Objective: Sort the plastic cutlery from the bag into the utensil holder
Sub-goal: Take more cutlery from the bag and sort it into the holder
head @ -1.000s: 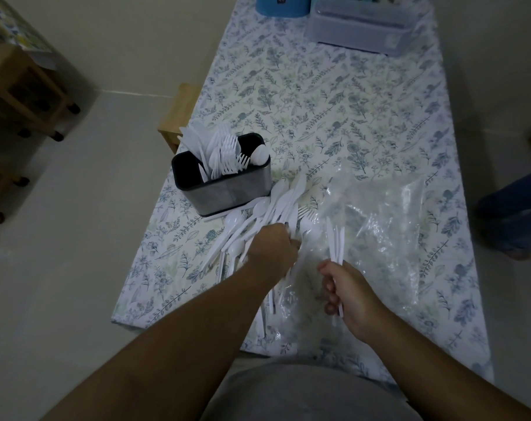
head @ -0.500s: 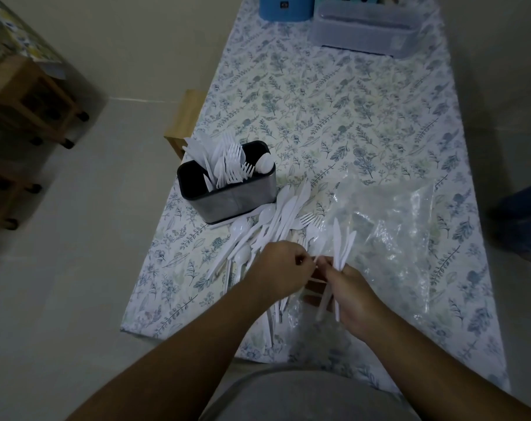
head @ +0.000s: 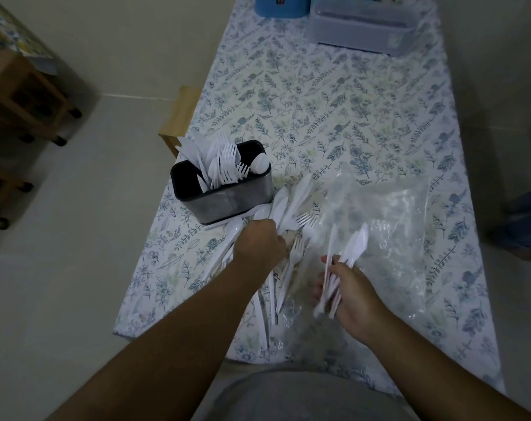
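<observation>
A black and metal utensil holder [head: 224, 205] stands near the table's left edge, with white plastic knives, forks and a spoon upright in it. A pile of loose white cutlery [head: 288, 208] lies just right of and in front of it. My left hand [head: 259, 246] rests on this pile, fingers curled into the pieces; what it grips is hidden. My right hand [head: 349, 288] holds a bunch of white plastic knives [head: 347, 249], blades pointing up, over the clear plastic bag [head: 385, 226] that lies flat on the table.
The table carries a floral cloth [head: 318, 101]. At its far end stand a blue container [head: 279, 6] and a grey lidded box [head: 364, 25]. A wooden stool [head: 179, 117] sits by the left edge, wooden furniture [head: 18, 95] farther left. The table's near edge is by my body.
My two hands met over the pile half a second ago and have parted again. The right hand now holds more knives and has drawn back to the right; the left returned to the pile.
</observation>
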Motion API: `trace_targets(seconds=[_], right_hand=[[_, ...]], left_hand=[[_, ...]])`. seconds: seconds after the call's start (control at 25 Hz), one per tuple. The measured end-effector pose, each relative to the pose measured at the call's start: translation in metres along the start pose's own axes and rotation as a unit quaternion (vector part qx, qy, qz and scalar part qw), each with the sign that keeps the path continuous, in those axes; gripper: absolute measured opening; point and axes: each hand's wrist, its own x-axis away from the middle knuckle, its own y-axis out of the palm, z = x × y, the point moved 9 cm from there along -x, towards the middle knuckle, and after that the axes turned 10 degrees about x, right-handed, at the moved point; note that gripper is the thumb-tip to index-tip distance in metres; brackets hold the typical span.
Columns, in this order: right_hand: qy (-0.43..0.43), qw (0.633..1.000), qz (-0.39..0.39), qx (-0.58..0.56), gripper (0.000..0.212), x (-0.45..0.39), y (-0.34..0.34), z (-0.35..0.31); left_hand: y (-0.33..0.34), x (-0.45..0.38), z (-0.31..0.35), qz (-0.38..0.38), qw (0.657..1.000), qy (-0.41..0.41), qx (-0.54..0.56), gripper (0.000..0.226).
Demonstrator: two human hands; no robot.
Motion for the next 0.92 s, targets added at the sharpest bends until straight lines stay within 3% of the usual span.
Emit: trace_targets(seconds=[0.24,0.44,0.56,0.68,0.84,0.92], right_hand=[[-0.018,0.993,0.029,0.111,0.027,0.000,-0.004,0.005],[-0.042,0.985,0.044,0.163,0.038,0.001,-0.007,0.004],[-0.044,0.989,0.027,0.139,0.033,0.000,-0.003,0.000],[-0.069,0.980,0.031,0.184,0.031,-0.003,0.003,-0.004],[-0.064,0.975,-0.017,0.213,0.035,-0.004,0.017,0.003],[-0.058,0.974,-0.018,0.219,0.033,-0.002,0.017,0.006]], left_hand=[[0.004,0.014,0.004,0.015,0.999,0.050,0.015,0.029],[0.015,-0.004,0.002,0.001,0.999,0.018,-0.037,0.020],[0.008,0.023,-0.007,0.005,0.997,-0.002,0.072,0.019],[0.013,0.075,-0.004,-0.053,0.976,-0.013,0.210,0.014],[0.023,0.110,0.004,-0.130,0.966,0.038,0.220,0.021],[0.017,0.101,0.003,-0.121,0.973,0.055,0.188,0.030]])
